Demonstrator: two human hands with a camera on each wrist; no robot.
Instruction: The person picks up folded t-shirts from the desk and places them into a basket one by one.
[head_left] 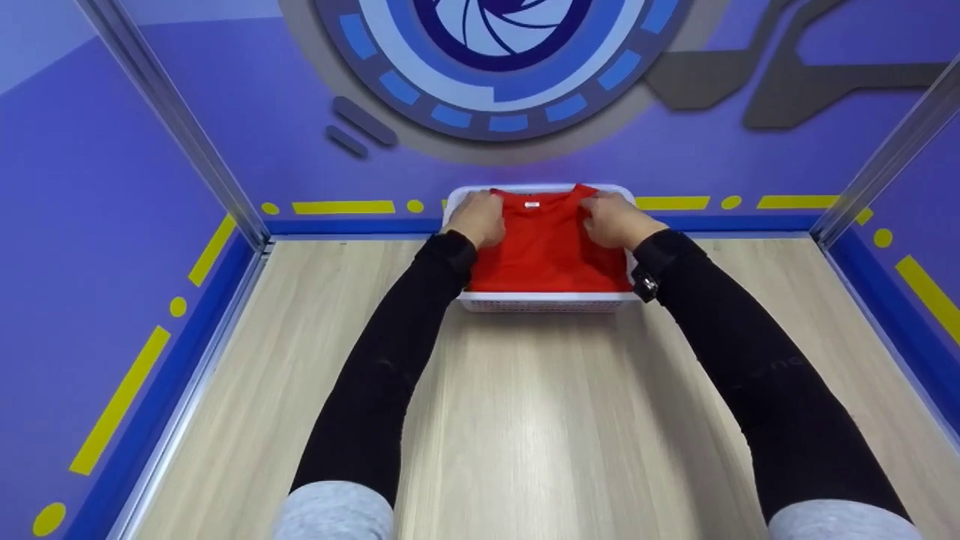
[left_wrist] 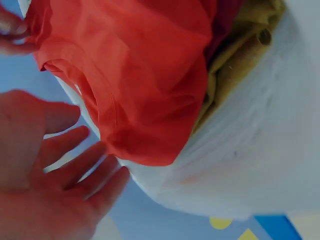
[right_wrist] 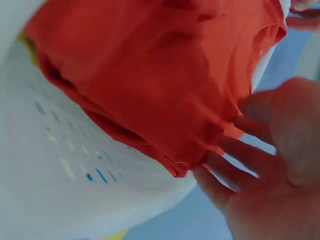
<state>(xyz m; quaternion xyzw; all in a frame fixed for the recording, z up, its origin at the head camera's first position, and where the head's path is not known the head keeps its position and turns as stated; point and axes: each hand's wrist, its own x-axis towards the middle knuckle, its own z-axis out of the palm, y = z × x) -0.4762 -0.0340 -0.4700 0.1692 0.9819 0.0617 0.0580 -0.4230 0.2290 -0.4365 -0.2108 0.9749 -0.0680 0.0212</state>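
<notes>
A folded red T-shirt (head_left: 551,251) lies on top in a white basket (head_left: 547,298), its neckline with a white label toward the back wall. At the shirt's left shoulder is my left hand (head_left: 481,217); in the left wrist view its fingers are spread, and the fingertips are close to the fabric edge. My right hand (head_left: 616,219) pinches the right shoulder between thumb and fingers, with creases running from the fingertips in the right wrist view. Under the shirt, a mustard-coloured garment (left_wrist: 232,72) and a dark red one (left_wrist: 226,22) show at the side.
The basket stands on a light wood tabletop (head_left: 517,420) against the purple back wall (head_left: 420,176). Side panels (head_left: 97,247) enclose the table at left and right. The basket's perforated wall (right_wrist: 75,150) rises beside the clothes.
</notes>
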